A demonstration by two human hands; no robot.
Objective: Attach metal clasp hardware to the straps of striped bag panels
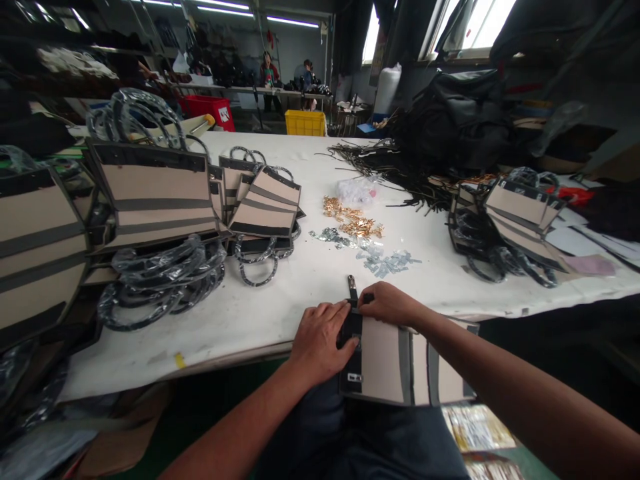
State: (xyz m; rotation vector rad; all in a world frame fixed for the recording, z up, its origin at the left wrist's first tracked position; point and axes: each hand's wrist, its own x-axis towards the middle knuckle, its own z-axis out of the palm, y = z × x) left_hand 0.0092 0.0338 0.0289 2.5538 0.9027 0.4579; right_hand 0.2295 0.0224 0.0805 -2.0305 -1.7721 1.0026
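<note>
A beige bag panel (383, 360) with grey and black bands rests at the table's front edge, over my lap. My left hand (320, 337) lies on its black end band, fingers stretched out and thumb apart, pressing from above. My right hand (387, 303) is closed at the panel's far edge, its fingers pinched around a small dark thing I cannot make out. Between the fingertips of both hands, a short black strap with a metal tip (351, 285) sticks out beyond the panel. A small metal plate (355, 378) shows on the band's near end.
Gold metal fittings (363, 227) and flat silver pieces (387, 262) lie in piles ahead, beside a clear plastic bag (357, 191). Stacked bag panels (157, 193) with wrapped handles (160, 280) stand left; more panels (523, 213) are right. Black straps (390, 167) heap behind. Two people work far off.
</note>
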